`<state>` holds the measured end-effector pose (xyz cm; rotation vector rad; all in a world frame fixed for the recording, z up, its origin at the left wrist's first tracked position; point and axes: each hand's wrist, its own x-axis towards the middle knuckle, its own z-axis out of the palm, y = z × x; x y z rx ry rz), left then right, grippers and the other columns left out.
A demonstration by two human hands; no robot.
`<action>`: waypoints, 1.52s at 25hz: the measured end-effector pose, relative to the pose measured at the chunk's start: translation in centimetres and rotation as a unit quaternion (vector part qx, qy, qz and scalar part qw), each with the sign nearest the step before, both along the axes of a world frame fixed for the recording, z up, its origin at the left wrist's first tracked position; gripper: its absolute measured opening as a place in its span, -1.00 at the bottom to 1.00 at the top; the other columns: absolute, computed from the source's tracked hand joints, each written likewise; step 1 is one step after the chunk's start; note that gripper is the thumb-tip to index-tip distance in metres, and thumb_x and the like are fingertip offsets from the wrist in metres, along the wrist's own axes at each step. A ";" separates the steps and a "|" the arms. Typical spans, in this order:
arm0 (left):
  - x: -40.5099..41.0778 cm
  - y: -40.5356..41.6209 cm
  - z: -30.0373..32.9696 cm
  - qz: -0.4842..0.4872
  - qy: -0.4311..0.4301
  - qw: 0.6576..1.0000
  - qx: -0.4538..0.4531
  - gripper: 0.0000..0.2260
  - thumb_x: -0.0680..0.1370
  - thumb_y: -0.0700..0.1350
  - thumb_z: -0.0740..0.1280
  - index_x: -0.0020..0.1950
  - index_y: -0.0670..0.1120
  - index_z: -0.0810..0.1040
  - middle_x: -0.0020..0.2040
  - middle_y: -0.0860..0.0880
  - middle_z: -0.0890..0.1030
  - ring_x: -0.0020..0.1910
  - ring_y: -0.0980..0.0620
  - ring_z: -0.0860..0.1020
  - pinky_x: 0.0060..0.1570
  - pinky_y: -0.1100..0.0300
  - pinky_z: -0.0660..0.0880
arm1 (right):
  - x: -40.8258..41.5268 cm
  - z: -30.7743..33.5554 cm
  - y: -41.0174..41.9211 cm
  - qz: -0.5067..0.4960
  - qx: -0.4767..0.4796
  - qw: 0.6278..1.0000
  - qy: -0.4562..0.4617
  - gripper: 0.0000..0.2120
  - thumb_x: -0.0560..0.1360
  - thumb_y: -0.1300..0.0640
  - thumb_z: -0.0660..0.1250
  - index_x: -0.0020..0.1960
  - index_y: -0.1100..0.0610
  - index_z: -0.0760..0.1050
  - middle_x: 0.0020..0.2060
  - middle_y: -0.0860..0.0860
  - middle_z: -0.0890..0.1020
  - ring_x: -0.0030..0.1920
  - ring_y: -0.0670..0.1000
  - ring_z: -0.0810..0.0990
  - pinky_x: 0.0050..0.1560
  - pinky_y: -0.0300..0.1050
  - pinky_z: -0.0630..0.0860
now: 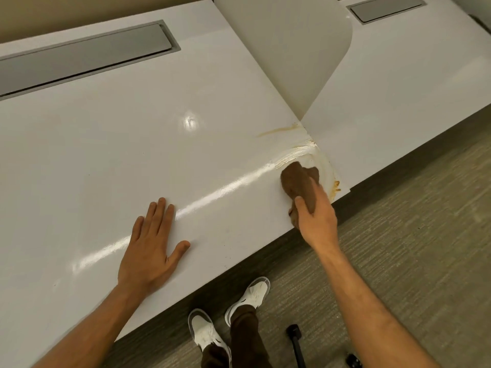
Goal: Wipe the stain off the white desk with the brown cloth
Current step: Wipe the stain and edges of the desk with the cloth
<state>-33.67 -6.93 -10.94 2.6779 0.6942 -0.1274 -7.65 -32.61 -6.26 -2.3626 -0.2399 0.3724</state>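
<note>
Fingers of the left hand (151, 251) lie spread flat on the desk (111, 144). Right hand (316, 216) fingers pinch the cloth (299, 181), bunched and pressed on the desk. Just beyond and right of those fingertips, the stain (297, 151) smears toward the desk's edge.

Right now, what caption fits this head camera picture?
Right hand wipes brown cloth over stain; left hand flat.

A bunched brown cloth (300, 183) is pressed on the white desk (132, 144) near its right corner, beside smeared yellowish stain (297, 152).
</note>
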 end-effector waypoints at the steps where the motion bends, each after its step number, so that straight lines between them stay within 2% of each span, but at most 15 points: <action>1: 0.0 0.0 -0.1 -0.001 0.002 1.000 0.002 -0.23 0.63 0.39 -0.10 0.71 -0.01 -0.09 0.73 0.00 -0.13 0.70 0.03 -0.18 0.66 -0.04 -0.10 | 0.1 -1.3 0.6 0.031 -0.106 0.993 -0.033 -0.41 0.63 -0.12 0.25 0.60 -0.09 0.18 0.54 0.14 0.36 0.50 0.21 0.38 0.47 0.27 0.37; 3: 0.2 0.0 -0.3 0.000 0.005 1.000 0.006 -0.24 0.63 0.38 -0.08 0.71 -0.01 -0.09 0.73 0.00 -0.13 0.70 0.02 -0.18 0.66 -0.03 -0.11 | -0.5 -2.6 2.5 0.056 -0.208 0.972 -0.098 -0.26 0.59 -0.25 0.26 0.64 0.01 0.10 0.62 0.22 0.18 0.59 0.27 0.17 0.57 0.24 0.17; 5: 0.1 0.1 -0.2 0.000 0.010 1.000 0.005 -0.24 0.63 0.38 -0.06 0.71 -0.01 -0.10 0.73 0.00 -0.14 0.70 0.03 -0.19 0.66 -0.03 -0.12 | -1.9 -2.8 4.1 0.075 -0.208 0.968 -0.120 -0.17 0.51 -0.30 0.34 0.63 -0.01 0.11 0.61 0.23 0.18 0.58 0.28 0.18 0.54 0.24 0.19; 9: 0.1 0.0 0.1 -0.003 0.005 1.000 0.001 -0.29 0.65 0.32 -0.06 0.71 0.00 -0.10 0.73 0.02 -0.14 0.70 0.04 -0.19 0.66 0.01 -0.16 | -7.7 -3.5 6.8 0.171 -0.126 0.967 -0.141 -0.24 0.46 -0.09 0.47 0.57 -0.04 0.24 0.57 0.19 0.30 0.54 0.25 0.29 0.51 0.22 0.28; 14: 0.2 0.1 0.0 0.008 -0.008 1.000 -0.018 -0.36 0.69 0.23 -0.16 0.71 -0.05 0.02 0.72 -0.02 -0.06 0.68 0.13 -0.23 0.65 0.06 -0.18 | -13.9 -3.2 9.0 0.257 0.032 0.957 -0.129 -0.40 0.42 0.09 0.47 0.45 -0.02 0.45 0.46 0.11 0.50 0.46 0.15 0.45 0.43 0.08 0.39; 15: 0.2 0.0 0.1 0.009 -0.009 1.000 -0.019 -0.37 0.69 0.22 -0.15 0.71 -0.04 0.02 0.72 -0.01 -0.05 0.68 0.13 -0.23 0.65 0.08 -0.20 | -13.6 -2.6 8.8 0.238 0.065 0.966 -0.082 -0.41 0.43 0.09 0.46 0.44 -0.05 0.46 0.43 0.06 0.54 0.42 0.11 0.50 0.39 0.05 0.45; 17: 0.3 -0.1 0.1 0.008 -0.004 1.000 -0.019 -0.38 0.69 0.21 -0.13 0.71 -0.02 -0.01 0.72 0.01 -0.08 0.69 0.10 -0.21 0.66 0.06 -0.19 | -11.8 -0.6 7.9 0.149 0.169 0.968 0.112 -0.45 0.41 0.06 0.46 0.37 -0.20 0.52 0.22 -0.07 0.68 0.18 0.00 0.65 0.17 0.01 0.62; 19: 0.2 0.0 0.1 0.004 -0.002 1.000 -0.015 -0.38 0.69 0.21 -0.12 0.71 -0.01 -0.04 0.73 0.03 -0.11 0.69 0.08 -0.19 0.65 0.05 -0.19 | -8.9 1.4 6.4 0.012 0.300 0.916 0.267 -0.59 0.34 0.05 0.49 0.16 -0.22 0.65 -0.09 -0.04 0.76 -0.10 -0.01 0.72 -0.08 -0.08 0.65; 21: -0.1 0.2 -0.1 -0.002 -0.005 1.000 -0.010 -0.38 0.70 0.22 -0.13 0.71 -0.02 -0.03 0.73 0.02 -0.10 0.70 0.07 -0.18 0.64 0.09 -0.22 | -5.3 3.1 3.9 -0.091 0.353 0.900 0.238 -0.76 0.36 0.15 0.51 -0.02 -0.12 0.70 -0.22 0.00 0.75 -0.20 -0.01 0.73 -0.17 -0.14 0.65; 23: -0.1 0.1 -0.1 -0.004 -0.005 1.000 -0.009 -0.37 0.69 0.24 -0.15 0.71 -0.03 -0.01 0.73 0.02 -0.10 0.70 0.05 -0.16 0.64 0.08 -0.20 | -1.3 4.6 0.7 -0.152 0.318 0.926 0.132 -0.80 0.41 0.18 0.49 -0.05 -0.09 0.69 -0.22 -0.02 0.74 -0.20 -0.03 0.72 -0.13 -0.13 0.63; 25: 0.0 0.1 -0.2 -0.004 -0.006 1.000 -0.010 -0.35 0.69 0.25 -0.16 0.71 -0.04 0.00 0.73 0.02 -0.10 0.70 0.05 -0.16 0.65 0.03 -0.15 | 2.6 4.8 -2.3 -0.193 0.240 0.950 0.054 -0.79 0.46 0.11 0.48 0.08 -0.08 0.65 -0.12 0.02 0.74 -0.10 0.03 0.71 0.01 0.03 0.64; 29: 0.2 0.0 0.0 0.004 -0.003 1.000 -0.017 -0.33 0.67 0.27 -0.16 0.71 -0.03 -0.02 0.73 0.01 -0.09 0.70 0.04 -0.17 0.65 -0.05 -0.09 | 7.1 1.5 -3.8 -0.148 0.024 0.989 -0.019 -0.59 0.56 0.01 0.41 0.38 -0.09 0.47 0.05 -0.10 0.66 0.01 -0.13 0.65 0.21 0.15 0.63; 32: 0.1 0.2 -0.2 -0.001 0.000 1.000 -0.010 -0.34 0.67 0.28 -0.14 0.71 -0.02 -0.04 0.73 0.02 -0.10 0.70 0.04 -0.16 0.65 -0.03 -0.11 | 6.3 -2.3 -2.2 -0.070 -0.091 0.990 -0.085 -0.46 0.57 0.05 0.41 0.50 0.01 0.32 0.38 0.12 0.49 0.36 0.15 0.50 0.38 0.28 0.47; 35: 0.1 0.2 -0.3 -0.003 0.005 1.000 -0.004 -0.33 0.67 0.28 -0.13 0.71 -0.01 -0.05 0.73 0.01 -0.10 0.70 0.04 -0.16 0.64 0.09 -0.22 | 3.6 -3.3 -0.9 -0.036 -0.130 0.987 -0.085 -0.34 0.55 0.01 0.44 0.57 0.05 0.27 0.55 0.20 0.34 0.56 0.20 0.28 0.55 0.30 0.22; 38: 0.1 0.0 0.0 -0.002 0.004 1.000 -0.006 -0.32 0.67 0.30 -0.15 0.71 -0.01 -0.04 0.73 0.02 -0.10 0.70 0.04 -0.16 0.65 0.07 -0.20 | -1.3 -3.0 0.2 0.024 -0.114 0.989 -0.092 -0.33 0.54 0.00 0.45 0.56 0.03 0.28 0.56 0.16 0.34 0.59 0.17 0.24 0.57 0.20 0.17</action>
